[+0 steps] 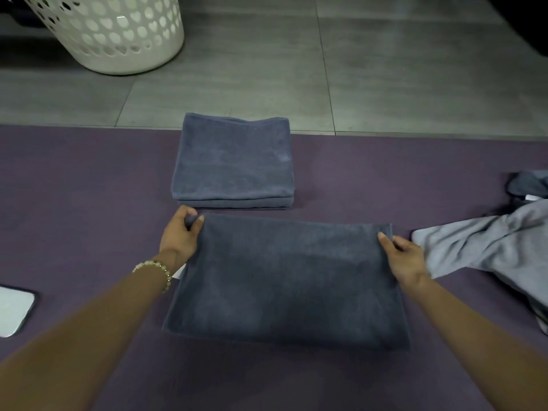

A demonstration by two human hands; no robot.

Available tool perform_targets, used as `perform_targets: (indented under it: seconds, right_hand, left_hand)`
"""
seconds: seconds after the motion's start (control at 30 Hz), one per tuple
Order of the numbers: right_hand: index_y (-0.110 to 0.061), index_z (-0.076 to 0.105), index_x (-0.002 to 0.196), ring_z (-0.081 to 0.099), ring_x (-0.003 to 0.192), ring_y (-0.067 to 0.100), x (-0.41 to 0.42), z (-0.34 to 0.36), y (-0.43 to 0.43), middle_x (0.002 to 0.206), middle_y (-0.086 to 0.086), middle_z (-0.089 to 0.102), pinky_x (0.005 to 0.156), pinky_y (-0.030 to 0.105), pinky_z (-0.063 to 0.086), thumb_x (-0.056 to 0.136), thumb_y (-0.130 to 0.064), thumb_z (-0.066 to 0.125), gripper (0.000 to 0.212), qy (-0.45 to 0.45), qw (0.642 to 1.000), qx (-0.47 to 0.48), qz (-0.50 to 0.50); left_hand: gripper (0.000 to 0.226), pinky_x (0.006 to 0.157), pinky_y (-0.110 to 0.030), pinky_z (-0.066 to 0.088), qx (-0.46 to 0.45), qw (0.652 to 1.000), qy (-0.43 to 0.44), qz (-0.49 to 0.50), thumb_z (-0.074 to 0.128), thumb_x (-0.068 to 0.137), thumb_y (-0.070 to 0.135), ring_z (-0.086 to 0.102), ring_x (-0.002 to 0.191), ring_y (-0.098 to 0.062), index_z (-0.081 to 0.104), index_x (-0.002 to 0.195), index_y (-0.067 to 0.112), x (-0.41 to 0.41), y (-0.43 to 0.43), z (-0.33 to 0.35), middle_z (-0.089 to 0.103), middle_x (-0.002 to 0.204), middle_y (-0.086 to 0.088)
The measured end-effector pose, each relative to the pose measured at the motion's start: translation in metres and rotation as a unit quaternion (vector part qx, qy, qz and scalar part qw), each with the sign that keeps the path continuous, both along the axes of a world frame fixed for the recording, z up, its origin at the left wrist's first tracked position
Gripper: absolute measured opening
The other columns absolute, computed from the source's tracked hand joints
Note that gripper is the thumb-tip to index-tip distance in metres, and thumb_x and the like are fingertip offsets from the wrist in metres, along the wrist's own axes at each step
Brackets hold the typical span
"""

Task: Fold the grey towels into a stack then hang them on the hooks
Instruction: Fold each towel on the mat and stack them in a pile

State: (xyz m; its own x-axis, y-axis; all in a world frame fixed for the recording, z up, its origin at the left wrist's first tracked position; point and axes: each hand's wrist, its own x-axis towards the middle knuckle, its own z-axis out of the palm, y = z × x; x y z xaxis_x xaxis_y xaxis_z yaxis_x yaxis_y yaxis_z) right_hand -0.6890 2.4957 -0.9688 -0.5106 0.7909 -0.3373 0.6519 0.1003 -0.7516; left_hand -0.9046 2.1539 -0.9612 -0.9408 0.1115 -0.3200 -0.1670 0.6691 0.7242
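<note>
Lying nearest on the mat (74,188), a towel (284,277) is being held by its far corners: the left hand (179,235) is pinching one, the right hand (404,256) the other. Just beyond, a stack (232,164) is sitting at the mat's far edge. Loose cloth (489,241) is lying to the right.

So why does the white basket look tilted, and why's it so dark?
Head view: the wide lens bends the edges, so the white plastic heart-holed basket likely just looks tilted; the light is dim and soft, with a faint shadow on the near dark grey towel.
</note>
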Motion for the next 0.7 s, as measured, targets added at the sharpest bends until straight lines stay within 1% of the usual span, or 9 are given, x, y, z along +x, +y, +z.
perform_targets:
  seconds: [0.1,0.2,0.3,0.37,0.43,0.5,0.57,0.63,0.7]
  right_hand:
    - [0.004,0.055,0.073,0.035,0.058,0.013,-0.002,0.001,0.004,0.060,0.008,0.039,0.044,0.010,0.035,0.094,-0.027,0.058,0.038,-0.002,1.000,-0.005,-0.010]
    - [0.012,0.060,0.085,0.042,0.071,0.021,-0.009,0.003,0.008,0.068,0.024,0.045,0.058,0.026,0.045,0.091,-0.030,0.062,0.043,-0.023,0.999,-0.018,-0.018]
    - [-0.005,0.053,0.069,0.044,0.064,0.018,-0.006,0.009,0.008,0.059,0.004,0.045,0.050,0.017,0.037,0.085,-0.034,0.068,0.036,-0.033,0.999,-0.012,-0.002]
    - [-0.012,0.045,0.059,0.042,0.056,0.016,0.008,0.015,0.001,0.055,0.000,0.042,0.050,0.022,0.033,0.083,-0.038,0.069,0.043,-0.062,0.997,-0.020,0.028]
    - [-0.011,0.052,0.058,0.046,0.057,0.017,0.031,0.020,-0.008,0.056,0.001,0.049,0.054,0.026,0.037,0.083,-0.040,0.069,0.041,-0.093,0.993,-0.052,0.052]
    - [-0.008,0.063,0.070,0.056,0.067,0.017,0.056,0.023,-0.017,0.066,0.002,0.060,0.063,0.028,0.047,0.083,-0.039,0.069,0.034,-0.107,0.985,-0.119,0.058]
    - [-0.006,0.067,0.078,0.062,0.074,0.017,0.076,0.027,-0.025,0.076,0.003,0.066,0.069,0.031,0.052,0.084,-0.038,0.069,0.033,-0.128,0.976,-0.163,0.069]
    - [-0.005,0.063,0.071,0.060,0.070,0.018,0.089,0.024,-0.031,0.070,0.004,0.064,0.067,0.030,0.050,0.086,-0.037,0.066,0.035,-0.138,0.977,-0.135,0.087]
    - [-0.005,0.057,0.066,0.058,0.069,0.023,0.095,0.021,-0.040,0.068,0.006,0.062,0.063,0.030,0.044,0.091,-0.033,0.059,0.038,-0.145,0.982,-0.063,0.106]
  left_hand:
    - [0.013,0.073,-0.040,0.046,0.039,0.998,-0.014,0.047,0.053,0.095,0.025,0.046,0.078,-0.021,0.045,0.091,0.016,-0.002,0.001,-0.001,0.048,0.077,0.003]
    - [0.010,0.076,-0.045,0.049,0.035,0.996,-0.022,0.074,0.054,0.095,0.023,0.048,0.083,-0.023,0.045,0.096,0.019,-0.001,0.005,0.001,0.051,0.086,-0.001]
    - [0.030,0.075,-0.039,0.046,0.040,0.995,-0.030,0.084,0.064,0.089,0.027,0.047,0.085,-0.020,0.037,0.097,0.014,0.009,-0.002,0.006,0.048,0.087,-0.004]
    - [0.037,0.069,-0.041,0.048,-0.009,0.998,-0.048,0.025,0.069,0.084,0.035,0.047,0.070,-0.019,0.041,0.077,0.012,0.020,-0.018,0.008,0.046,0.069,-0.001]
    - [0.043,0.057,-0.031,0.044,-0.064,0.992,-0.105,-0.040,0.069,0.083,0.041,0.053,0.059,-0.017,0.050,0.062,0.009,0.037,-0.037,0.011,0.055,0.060,-0.002]
    - [0.034,0.059,-0.026,0.046,-0.046,0.979,-0.193,-0.053,0.070,0.082,0.041,0.064,0.068,-0.015,0.065,0.072,0.009,0.055,-0.056,0.012,0.068,0.070,0.000]
    - [0.021,0.061,-0.023,0.050,0.005,0.966,-0.254,-0.047,0.070,0.084,0.034,0.068,0.074,-0.012,0.069,0.085,0.013,0.071,-0.070,0.012,0.072,0.078,0.003]
    - [0.016,0.062,-0.016,0.051,0.042,0.974,-0.214,-0.058,0.062,0.090,0.029,0.068,0.075,-0.010,0.069,0.089,0.014,0.084,-0.078,0.008,0.073,0.079,0.005]
    - [0.021,0.062,-0.009,0.048,0.038,0.989,-0.122,-0.068,0.054,0.095,0.026,0.065,0.077,-0.012,0.068,0.091,0.010,0.096,-0.080,0.003,0.071,0.082,0.000]
